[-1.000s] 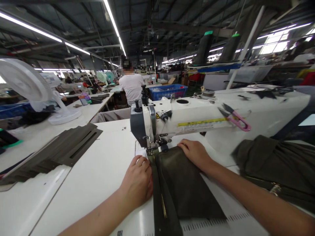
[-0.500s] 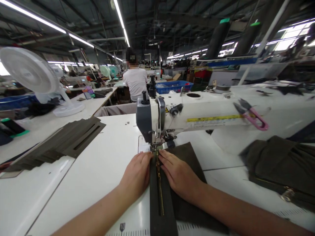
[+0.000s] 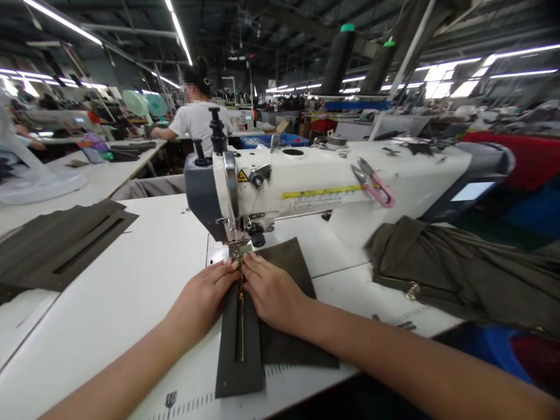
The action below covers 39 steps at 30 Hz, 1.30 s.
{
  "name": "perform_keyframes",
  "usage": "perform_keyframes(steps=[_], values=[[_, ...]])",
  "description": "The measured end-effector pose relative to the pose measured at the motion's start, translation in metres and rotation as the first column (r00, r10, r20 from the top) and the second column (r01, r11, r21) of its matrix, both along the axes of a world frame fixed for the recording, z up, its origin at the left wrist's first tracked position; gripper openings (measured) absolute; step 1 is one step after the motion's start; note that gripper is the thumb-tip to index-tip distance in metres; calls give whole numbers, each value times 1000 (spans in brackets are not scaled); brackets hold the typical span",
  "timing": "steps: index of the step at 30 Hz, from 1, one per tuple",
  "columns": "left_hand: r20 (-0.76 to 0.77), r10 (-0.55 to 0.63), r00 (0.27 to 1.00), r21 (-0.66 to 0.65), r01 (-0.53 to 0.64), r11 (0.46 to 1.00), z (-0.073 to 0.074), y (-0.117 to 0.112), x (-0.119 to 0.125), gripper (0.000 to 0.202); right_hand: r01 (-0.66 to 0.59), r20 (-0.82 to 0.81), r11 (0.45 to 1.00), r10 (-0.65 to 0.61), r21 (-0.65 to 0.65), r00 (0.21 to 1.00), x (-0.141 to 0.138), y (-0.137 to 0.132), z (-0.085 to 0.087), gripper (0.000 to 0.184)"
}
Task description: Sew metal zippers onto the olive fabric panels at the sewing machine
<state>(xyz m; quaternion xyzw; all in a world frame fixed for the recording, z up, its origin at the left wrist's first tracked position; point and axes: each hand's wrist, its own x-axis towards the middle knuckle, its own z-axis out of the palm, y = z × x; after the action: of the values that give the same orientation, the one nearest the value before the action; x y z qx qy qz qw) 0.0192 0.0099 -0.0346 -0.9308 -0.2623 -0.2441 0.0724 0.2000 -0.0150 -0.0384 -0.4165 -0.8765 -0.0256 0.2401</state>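
Olive fabric (image 3: 230, 361) lies on the tabletop (image 3: 157, 251), its far end at the sewing machine (image 3: 306, 184). Your left hand (image 3: 203, 300) and right hand (image 3: 277, 294) press it, grips laid flat, pinching nothing; guide the zipper (image 3: 242, 332) straight.

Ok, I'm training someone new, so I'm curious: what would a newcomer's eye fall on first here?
Probably the big white sewing machine across the middle, with pink-handled snips on the front of its arm. Next, near the machine's left end, the left hand and right hand lying on dark cloth, one on each side of a gold zipper. Behind the machine, two dark thread cones with green tops stand out too.
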Motion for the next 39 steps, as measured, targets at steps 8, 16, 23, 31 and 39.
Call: perform_keyframes(steps=[8,16,23,31,39], values=[[-27,48,998,6,-48,999,4,-3,5,31,-21,16,1000,21,8,1000,3,3,1,40],[-66,189,980,-80,-194,978,6,-8,16,27,-116,-81,993,116,3,990,10,12,1,32],[-31,232,972,-162,-234,959,4,-9,15,22,-83,-339,972,4,-219,941,8,18,8,17],[6,230,973,-203,-224,953,6,-16,12,23,96,-303,963,-173,-253,937,-10,2,15,20],[-10,114,993,-118,-115,986,9,-10,7,21,51,-195,998,-44,35,980,-12,-11,-19,35]])
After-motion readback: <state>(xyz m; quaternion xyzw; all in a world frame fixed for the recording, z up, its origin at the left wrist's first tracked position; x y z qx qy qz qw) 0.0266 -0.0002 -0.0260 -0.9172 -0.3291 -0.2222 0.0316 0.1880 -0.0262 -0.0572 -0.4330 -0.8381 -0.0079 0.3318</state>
